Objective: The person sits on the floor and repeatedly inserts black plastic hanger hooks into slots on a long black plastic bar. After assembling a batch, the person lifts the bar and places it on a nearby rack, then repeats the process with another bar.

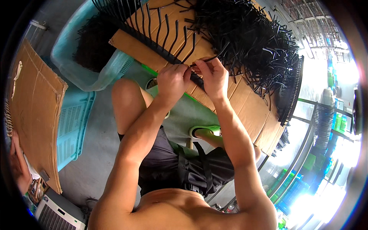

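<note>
Both hands meet over a long black bar (143, 39) lying along the table's near edge. A row of slim black prongs (167, 30) rises from its far part. My left hand (172, 81) is closed right at the bar, its fingertips against those of the other hand; what they pinch is mostly hidden. Between the thumb and fingers of my right hand (214, 78) is a thin black tube (219, 54), its free end pointing away to the right. Just beyond, a large heap of loose black tubes (245, 34) covers part of the cardboard tabletop (239, 97).
At the left stand a teal basket lined with plastic (63, 57), holding a dark pile, and a cardboard sheet (36, 111) against a blue crate (73, 126). Another person's arm (21, 165) shows at the far left. A black comb-like rack (293, 92) lies at the table's right end.
</note>
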`<action>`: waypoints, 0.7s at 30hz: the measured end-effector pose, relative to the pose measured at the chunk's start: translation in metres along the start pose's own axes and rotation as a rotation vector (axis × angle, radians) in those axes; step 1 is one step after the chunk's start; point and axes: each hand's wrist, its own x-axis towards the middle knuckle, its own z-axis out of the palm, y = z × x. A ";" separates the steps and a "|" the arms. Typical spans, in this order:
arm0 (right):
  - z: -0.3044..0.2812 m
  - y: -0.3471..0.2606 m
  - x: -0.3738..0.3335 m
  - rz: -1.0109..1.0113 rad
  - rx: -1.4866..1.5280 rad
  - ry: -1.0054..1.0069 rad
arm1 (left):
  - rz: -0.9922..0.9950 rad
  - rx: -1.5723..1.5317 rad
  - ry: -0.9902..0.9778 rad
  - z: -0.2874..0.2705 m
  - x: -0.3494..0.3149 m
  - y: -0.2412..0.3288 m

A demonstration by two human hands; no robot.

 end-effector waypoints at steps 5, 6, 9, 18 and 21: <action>0.000 0.006 0.000 -0.021 -0.059 0.045 | 0.035 0.004 -0.018 -0.001 0.002 0.003; 0.001 0.006 -0.001 -0.043 -0.094 0.056 | 0.039 -0.003 -0.020 -0.001 0.002 0.003; 0.005 0.000 -0.005 -0.199 -0.264 0.104 | 0.047 -0.015 -0.013 0.001 0.002 0.002; 0.004 0.006 -0.004 -0.267 -0.272 0.024 | 0.059 0.022 0.019 0.006 -0.001 -0.003; -0.001 0.001 0.002 -0.311 -0.443 -0.115 | 0.051 0.055 0.013 0.008 -0.001 -0.007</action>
